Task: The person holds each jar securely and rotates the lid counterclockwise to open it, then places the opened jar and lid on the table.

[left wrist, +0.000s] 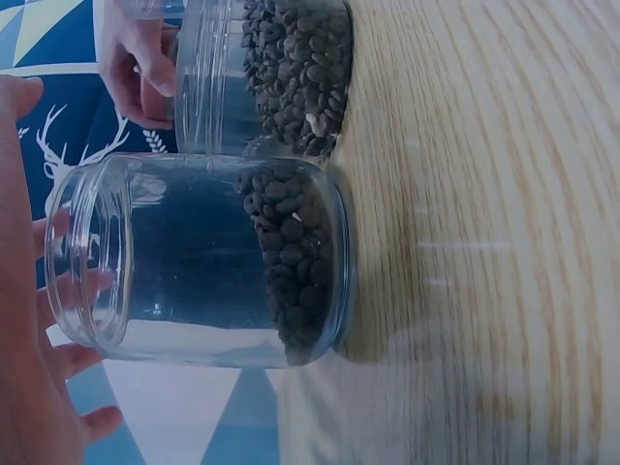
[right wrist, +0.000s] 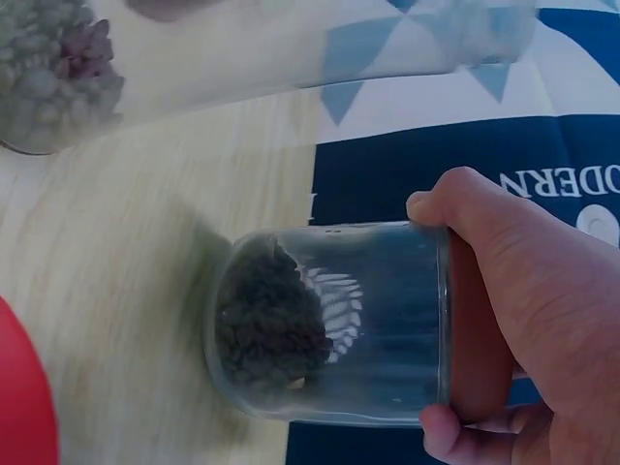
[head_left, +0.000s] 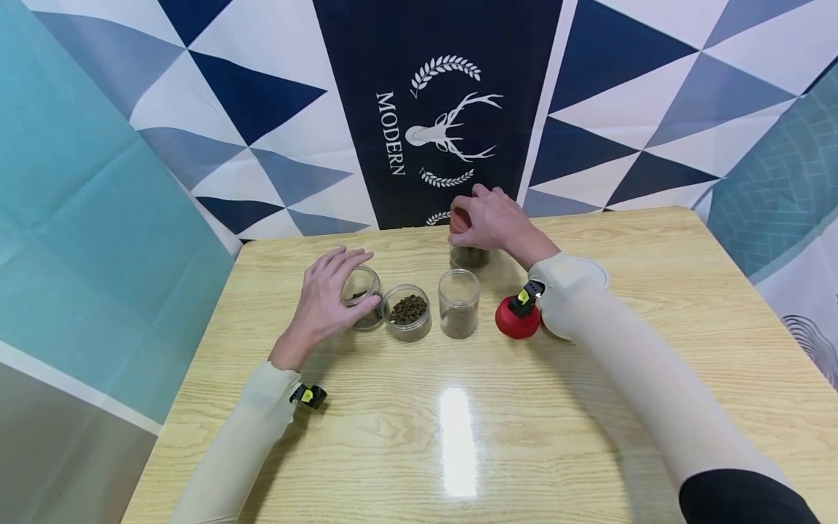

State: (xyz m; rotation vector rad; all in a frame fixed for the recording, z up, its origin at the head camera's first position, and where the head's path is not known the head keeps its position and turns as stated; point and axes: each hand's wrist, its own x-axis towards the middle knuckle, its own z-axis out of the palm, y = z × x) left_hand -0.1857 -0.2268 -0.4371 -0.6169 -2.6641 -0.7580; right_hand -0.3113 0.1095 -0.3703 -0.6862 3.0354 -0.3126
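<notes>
My right hand [head_left: 494, 222] grips the top of a glass jar [right wrist: 320, 325] holding dark pellets, thumb and fingers on opposite sides. Between hand and jar mouth sits a smooth reddish-brown piece [right wrist: 480, 334], like a lid. Whether the jar's base touches the table cannot be told. My left hand [head_left: 330, 291] is spread beside the mouth of a second glass jar [left wrist: 203, 262], its fingers fairly straight. That jar stands upright on the table with dark pellets at the bottom; firm contact with it is unclear. Close by stands a low glass jar [head_left: 407, 331] of brown pellets.
A taller clear jar [head_left: 459, 306] with pale contents stands right of the low jar. Further right lies a red rounded object [head_left: 513, 324]. A white round rim [head_left: 597, 271] shows partly behind the right sleeve. A patterned cloth [head_left: 445, 44] hangs at the table's back edge.
</notes>
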